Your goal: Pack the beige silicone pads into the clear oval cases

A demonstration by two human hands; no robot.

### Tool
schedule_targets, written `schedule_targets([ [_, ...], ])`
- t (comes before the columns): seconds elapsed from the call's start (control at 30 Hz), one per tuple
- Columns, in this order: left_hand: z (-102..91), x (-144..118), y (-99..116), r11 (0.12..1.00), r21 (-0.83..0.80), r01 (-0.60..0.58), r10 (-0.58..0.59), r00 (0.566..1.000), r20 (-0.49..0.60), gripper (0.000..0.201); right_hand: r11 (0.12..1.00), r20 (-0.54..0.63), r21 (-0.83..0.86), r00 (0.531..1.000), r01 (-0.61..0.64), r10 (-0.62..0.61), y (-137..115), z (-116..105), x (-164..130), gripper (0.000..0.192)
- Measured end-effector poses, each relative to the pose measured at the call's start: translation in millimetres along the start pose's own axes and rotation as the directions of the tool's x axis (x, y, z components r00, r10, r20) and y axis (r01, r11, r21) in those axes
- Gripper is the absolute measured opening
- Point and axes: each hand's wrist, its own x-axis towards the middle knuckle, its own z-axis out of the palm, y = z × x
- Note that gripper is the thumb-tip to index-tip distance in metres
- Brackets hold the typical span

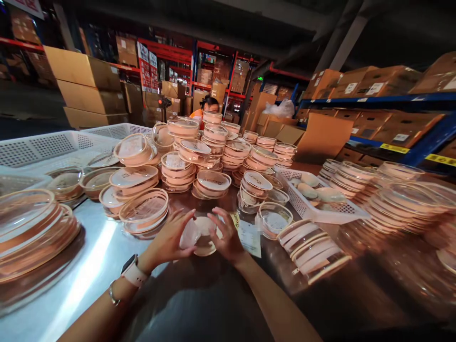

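My left hand (173, 240) curves around a thin, whitish, see-through piece (190, 233), with thumb and fingers at its edges. Beside that piece is a pale round disc (205, 244), low over the metal table. At the disc's right side, my right hand (227, 237) has its fingertips bent onto the rim; the exact grip is partly hidden. A printed card or sheet (250, 237) lies just right of that hand. Ahead of both hands stand stacks of round clear zip cases with pale bands, among them a case with dark lettering (213, 182).
A white basket (324, 213) with pale oval pieces stands to the right, near a leaning stack of cases (313, 251). More stacks (28, 232) line the left side, before white crates (46, 147). A person (197, 114) is behind the stacks. Cartons (89, 90) fill the background.
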Motion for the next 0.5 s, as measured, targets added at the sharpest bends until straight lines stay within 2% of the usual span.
schedule_targets([
  [0.07,1.2,-3,7,0.993,-0.116,0.004,-0.006,1.000,-0.022,0.099,0.963,0.056,-0.034,0.963,0.267,-0.265,-6,-2,-4,0.032],
  [0.1,2.9,-5,10,0.983,-0.185,0.011,-0.015,1.000,-0.018,0.100,0.939,0.085,-0.042,0.937,0.343,-0.338,-8,-2,-6,0.029],
  [0.17,6.6,-6,17,0.949,-0.311,0.043,-0.041,0.999,0.011,0.100,0.908,0.162,-0.034,0.898,0.419,-0.408,-10,-1,-9,0.022],
  [0.33,8.3,-3,22,0.839,-0.511,0.186,-0.139,0.982,0.129,0.098,0.915,0.359,0.021,0.851,0.402,-0.382,-8,1,-8,0.013],
  [0.4,7.4,-1,19,0.805,-0.546,0.234,-0.159,0.970,0.182,0.096,0.929,0.362,0.012,0.864,0.371,-0.350,-6,3,-7,0.006],
  [0.5,8.2,0,17,0.753,-0.595,0.279,-0.146,0.954,0.262,0.105,0.964,0.301,0.030,0.917,0.265,-0.262,-6,6,-5,0.006],
])
